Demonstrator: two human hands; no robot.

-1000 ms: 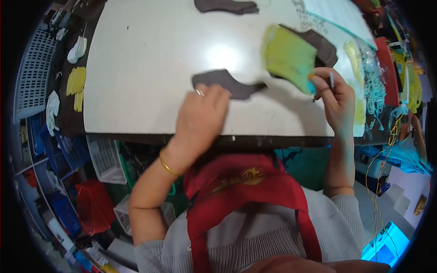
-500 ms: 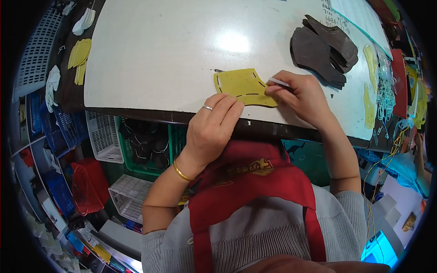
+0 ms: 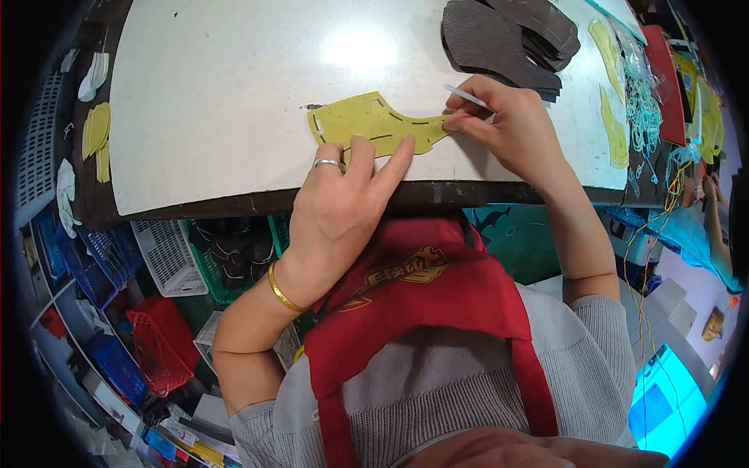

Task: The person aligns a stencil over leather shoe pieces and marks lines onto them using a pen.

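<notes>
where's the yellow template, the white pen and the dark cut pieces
yellow template (image 3: 367, 125), head view, its flat middle
white pen (image 3: 466, 96), head view, its shaft above the right hand's fingers
dark cut pieces (image 3: 499, 39), head view, top of the stack

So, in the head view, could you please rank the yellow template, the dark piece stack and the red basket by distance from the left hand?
1. yellow template, under the left hand fingertips.
2. dark piece stack, upper right on the table.
3. red basket, lower left under the table.

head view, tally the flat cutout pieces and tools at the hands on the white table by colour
yellow template under the left hand: 1
grey stack of cutouts, too overlapped to count the pieces: 1
white pen-like tool in the right hand: 1
total: 3
</notes>
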